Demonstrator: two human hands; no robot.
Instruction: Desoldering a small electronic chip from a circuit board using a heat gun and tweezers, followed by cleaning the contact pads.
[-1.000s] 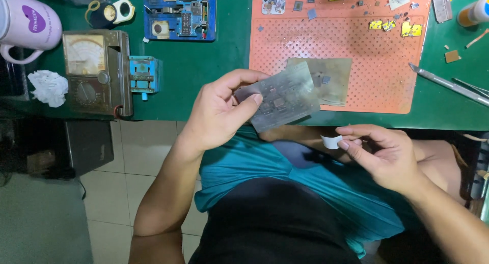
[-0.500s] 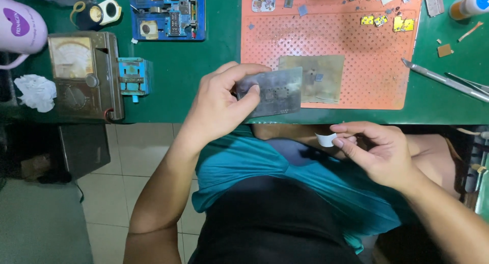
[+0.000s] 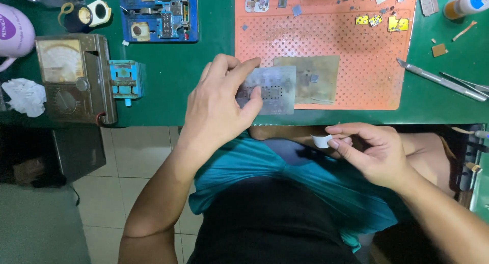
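— While the teal shirt (image 3: 285,172) fills the near foreground, what do the two hands hold?

— The right hand (image 3: 374,154), nearest the body and below the table edge, pinches a small white scrap (image 3: 321,141) between thumb and fingertips, closed on it. The left hand (image 3: 219,108), a little farther out, grips a thin grey metal stencil plate (image 3: 275,91) by its left edge, thumb beneath and fingers curled over the top, holding it at the front edge of the green table (image 3: 168,86).

— And beyond the plate?

— Just behind it a second, duller metal sheet (image 3: 316,78) lies on an orange perforated mat (image 3: 367,60), overlapped at its left side by the held plate. Small chips and yellow parts (image 3: 379,21) dot the mat's far edge. To the right lie tweezers (image 3: 466,83) and a slim metal tool (image 3: 433,78).

— On the left side?

— An old analogue meter (image 3: 71,75), a small blue clamp (image 3: 125,78) beside it, crumpled white tissue (image 3: 25,96), and farther back a blue fixture (image 3: 160,14) and tape rolls (image 3: 84,14).
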